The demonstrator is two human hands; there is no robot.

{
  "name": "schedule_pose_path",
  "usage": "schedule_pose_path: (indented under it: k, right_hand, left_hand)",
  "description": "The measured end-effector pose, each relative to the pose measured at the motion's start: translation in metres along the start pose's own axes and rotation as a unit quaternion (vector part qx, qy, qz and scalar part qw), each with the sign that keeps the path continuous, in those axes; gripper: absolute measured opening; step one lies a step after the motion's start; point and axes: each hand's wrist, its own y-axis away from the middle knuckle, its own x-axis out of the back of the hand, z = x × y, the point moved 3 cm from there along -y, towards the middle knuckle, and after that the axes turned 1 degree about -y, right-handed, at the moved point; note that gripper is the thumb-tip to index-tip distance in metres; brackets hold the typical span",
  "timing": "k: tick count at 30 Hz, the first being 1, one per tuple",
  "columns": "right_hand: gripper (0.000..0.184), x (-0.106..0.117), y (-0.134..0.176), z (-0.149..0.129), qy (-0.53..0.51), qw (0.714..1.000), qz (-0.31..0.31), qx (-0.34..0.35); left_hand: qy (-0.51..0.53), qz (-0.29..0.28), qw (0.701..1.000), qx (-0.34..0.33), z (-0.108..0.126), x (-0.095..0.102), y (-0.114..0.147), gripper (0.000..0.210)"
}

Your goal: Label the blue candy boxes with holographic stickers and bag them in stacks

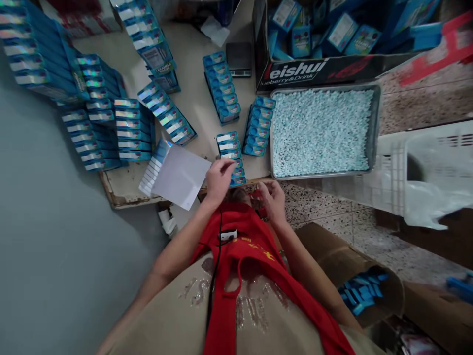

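My left hand (218,183) is at the table's front edge, its fingers bent together against the left side of a row of small blue boxes (229,146). What lies between these fingertips, if anything, is hidden. To the right, my right hand (274,204) hovers just off the table edge, fingers loosely bent and apart, with nothing visible in it. A second row of blue boxes (257,125) stands close by, beside a metal tray (376,133) filled with pale blue pellets (321,133). White sheets (181,175) lie left of my left hand, over the table edge.
Stacks of blue boxes (133,130) crowd the table's left side. A small dark scale (239,58) sits behind the rows. At the back right stands a black carton (295,74) full of blue packs. White plastic crates (436,167) and a brown carton (325,241) are on the right.
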Motion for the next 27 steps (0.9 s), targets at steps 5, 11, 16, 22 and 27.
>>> schedule_pose_path:
  k: [5, 11, 16, 22, 27]
  right_hand:
    - [0.042, -0.019, -0.009, -0.017, -0.068, 0.997, -0.018, -0.031]
    - [0.044, -0.036, -0.003, -0.028, -0.079, 0.994, -0.063, -0.031]
    - [0.043, -0.036, 0.000, -0.022, -0.064, 0.993, -0.090, -0.039]
    - [0.045, -0.049, -0.021, -0.004, 0.010, 0.999, -0.040, 0.006]
    - [0.039, -0.071, -0.048, 0.002, 0.104, 0.993, 0.018, 0.058]
  left_hand:
    - [0.182, -0.100, 0.946, 0.250, -0.057, 0.022, 0.044, 0.050]
    - [0.219, -0.196, 0.913, 0.282, -0.058, -0.002, 0.058, 0.057]
    - [0.211, -0.151, 0.939, 0.226, -0.059, 0.011, 0.060, 0.042]
    - [0.062, -0.045, 0.982, 0.174, -0.066, 0.034, 0.047, 0.032]
    - [-0.006, 0.005, 0.987, 0.161, -0.075, 0.035, 0.025, 0.026]
